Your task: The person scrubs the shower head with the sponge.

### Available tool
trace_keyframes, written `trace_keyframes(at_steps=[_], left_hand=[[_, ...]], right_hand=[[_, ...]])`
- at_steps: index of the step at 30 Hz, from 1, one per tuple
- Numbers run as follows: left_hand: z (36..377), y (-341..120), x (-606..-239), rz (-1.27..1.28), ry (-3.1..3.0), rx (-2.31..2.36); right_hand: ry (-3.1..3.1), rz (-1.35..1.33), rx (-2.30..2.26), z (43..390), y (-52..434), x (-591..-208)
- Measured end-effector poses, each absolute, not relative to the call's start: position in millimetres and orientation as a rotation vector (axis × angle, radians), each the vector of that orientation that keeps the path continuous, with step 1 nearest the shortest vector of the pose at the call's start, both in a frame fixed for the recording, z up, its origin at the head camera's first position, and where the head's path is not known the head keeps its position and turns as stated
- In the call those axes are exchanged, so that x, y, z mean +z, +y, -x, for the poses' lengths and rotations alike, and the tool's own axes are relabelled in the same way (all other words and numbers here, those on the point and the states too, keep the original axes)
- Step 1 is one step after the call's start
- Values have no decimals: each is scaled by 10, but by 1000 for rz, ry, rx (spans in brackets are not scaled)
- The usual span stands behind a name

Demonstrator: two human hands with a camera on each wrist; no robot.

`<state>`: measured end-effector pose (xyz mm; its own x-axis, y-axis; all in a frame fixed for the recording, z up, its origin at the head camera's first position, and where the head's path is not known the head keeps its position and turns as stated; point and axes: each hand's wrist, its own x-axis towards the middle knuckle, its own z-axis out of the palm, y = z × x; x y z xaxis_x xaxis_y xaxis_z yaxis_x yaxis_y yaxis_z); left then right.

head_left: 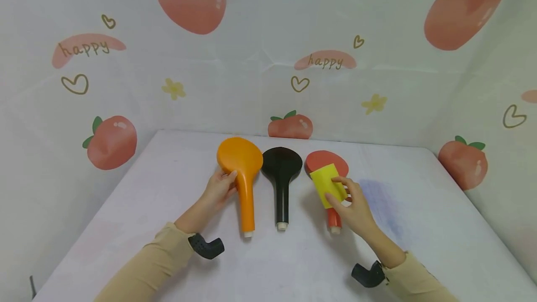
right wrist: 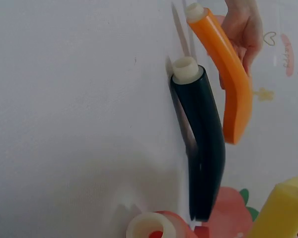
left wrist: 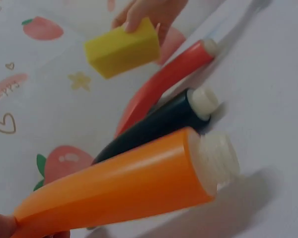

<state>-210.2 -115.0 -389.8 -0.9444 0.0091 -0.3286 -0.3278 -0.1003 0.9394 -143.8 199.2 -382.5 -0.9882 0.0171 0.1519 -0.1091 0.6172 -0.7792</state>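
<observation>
Behind your table hangs a pale backdrop (head_left: 235, 83) printed with red fruit, hearts, yellow flowers and "happy". The white table (head_left: 293, 269) spreads below it; take the black shower head as the clock's centre, with 12 at the far edge. Your two beige sleeves come in from 7 o'clock (head_left: 155, 255) and 5 o'clock (head_left: 419, 278).

The orange shower head (head_left: 243, 160) is at 9 o'clock, its handle running towards you; you cannot tell whether it is wholly clear of the table. The black shower head (head_left: 282, 167) lies at the centre, handle also towards 6. The red shower head (head_left: 327, 159) lies at 3 o'clock, partly hidden from the head view.

Your right hand (head_left: 354, 204), at 4 o'clock, pinches the yellow block, thumb and fingers set apart by its width. Your left hand (head_left: 220, 185), at 9 o'clock, grips the orange one's neck, thumb on top. The yellow block (head_left: 325, 183) is raised over the red one, at 3 o'clock.

Dark curved wrist pieces sit at 7 (head_left: 207, 247) and 5 o'clock (head_left: 369, 275). Smallest, pale end fittings (head_left: 249, 234) tip all three handles.
</observation>
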Motion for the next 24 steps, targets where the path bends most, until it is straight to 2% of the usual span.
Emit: trace_keyframes(at_steps=[24], left_hand=[[2460, -1411, -4143, 378, 1921, 1965]], right_hand=[[-2694, -79, 1244, 1424, 2064, -3889]])
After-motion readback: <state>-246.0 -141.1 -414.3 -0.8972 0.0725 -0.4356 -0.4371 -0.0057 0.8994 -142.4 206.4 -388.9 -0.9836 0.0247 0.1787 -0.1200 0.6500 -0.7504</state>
